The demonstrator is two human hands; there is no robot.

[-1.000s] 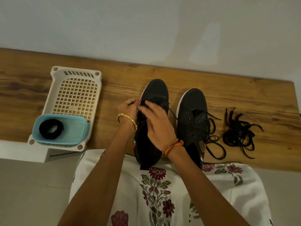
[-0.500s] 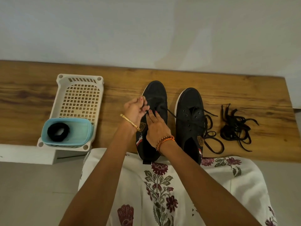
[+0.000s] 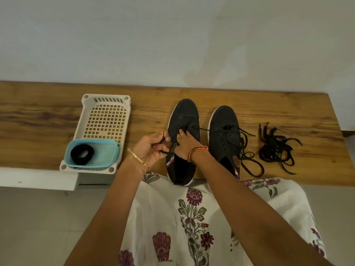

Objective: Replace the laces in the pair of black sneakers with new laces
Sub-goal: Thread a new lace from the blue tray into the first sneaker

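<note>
Wooden plank counter (image 3: 57,116) runs along a pale wall, near edge against a person's floral white garment (image 3: 192,217). Two black canvas sneakers with white soles sit mid-counter, toes to the wall: left sneaker (image 3: 184,116) heel at the near edge, right sneaker (image 3: 224,135) just beside it. Left hand (image 3: 151,148), gold bangle on the wrist, fingers curled, pinches a black lace end (image 3: 165,150) beside the left sneaker. Right hand (image 3: 187,144), orange bead bracelet, rests on the left sneaker's tongue area, fingertips pinching lace at the eyelets. Right sneaker's black lace (image 3: 249,162) trails loose on the counter. Pile of loose black laces (image 3: 276,148) lies toward the right end. White perforated plastic basket (image 3: 105,120) sits left, a light blue plastic tub (image 3: 103,156) inside its near end holding a black coiled bundle (image 3: 82,154).
</note>
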